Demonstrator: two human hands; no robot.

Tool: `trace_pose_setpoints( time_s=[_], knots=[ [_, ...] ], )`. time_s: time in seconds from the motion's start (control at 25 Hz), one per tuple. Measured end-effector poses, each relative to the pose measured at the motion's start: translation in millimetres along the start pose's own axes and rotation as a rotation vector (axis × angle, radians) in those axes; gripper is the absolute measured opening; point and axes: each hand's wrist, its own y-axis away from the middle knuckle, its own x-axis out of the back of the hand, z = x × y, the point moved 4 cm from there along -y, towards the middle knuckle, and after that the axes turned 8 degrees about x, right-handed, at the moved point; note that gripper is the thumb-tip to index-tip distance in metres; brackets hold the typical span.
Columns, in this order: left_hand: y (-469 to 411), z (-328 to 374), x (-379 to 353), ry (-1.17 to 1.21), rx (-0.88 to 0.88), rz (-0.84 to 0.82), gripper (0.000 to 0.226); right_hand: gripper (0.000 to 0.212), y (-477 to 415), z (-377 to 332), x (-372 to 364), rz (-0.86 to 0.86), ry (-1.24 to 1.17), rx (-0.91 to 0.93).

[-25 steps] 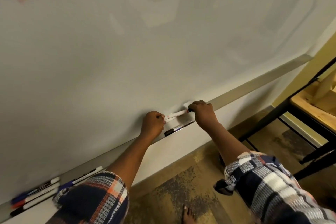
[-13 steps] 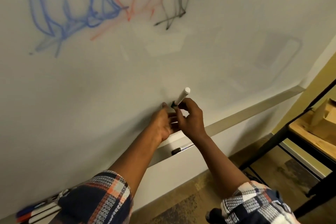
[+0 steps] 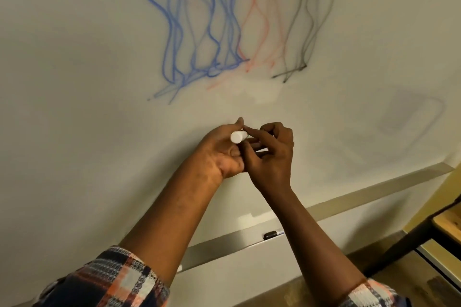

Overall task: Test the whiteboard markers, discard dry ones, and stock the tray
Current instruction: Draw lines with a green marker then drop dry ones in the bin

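Left hand [image 3: 219,153], right hand [image 3: 273,158] grip one marker [image 3: 238,136], seemingly

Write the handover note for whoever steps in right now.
Left hand: grips the marker, white end toward the camera.
Right hand: pinches the same marker further along. Whether the cap is on or off cannot be told.
Things: a second marker lies in the tray below the hands.
Done: blue, red and black test scribbles are on the whiteboard.
Left: test the held marker, discard it if dry, stock the tray.
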Motion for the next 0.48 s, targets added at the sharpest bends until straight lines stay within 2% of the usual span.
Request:
trace_pose_setpoints(
  time_s=[0.12, 0.24, 0.48],
  knots=[
    [45, 34, 1, 0.025, -0.194, 0.030, 0.024, 0.027, -19, -45, -20, -0.066, -0.034, 0.147],
    [89, 67, 5, 0.008, -0.433, 0.098, 0.024, 0.037, -36, -94, -39, -0.052, -0.061, 0.274],
    [154, 106, 16, 0.056, -0.647, 0.120, 0.026, 0.042, -57, -161, -89, -0.145, -0.316, 0.218]
  ],
)
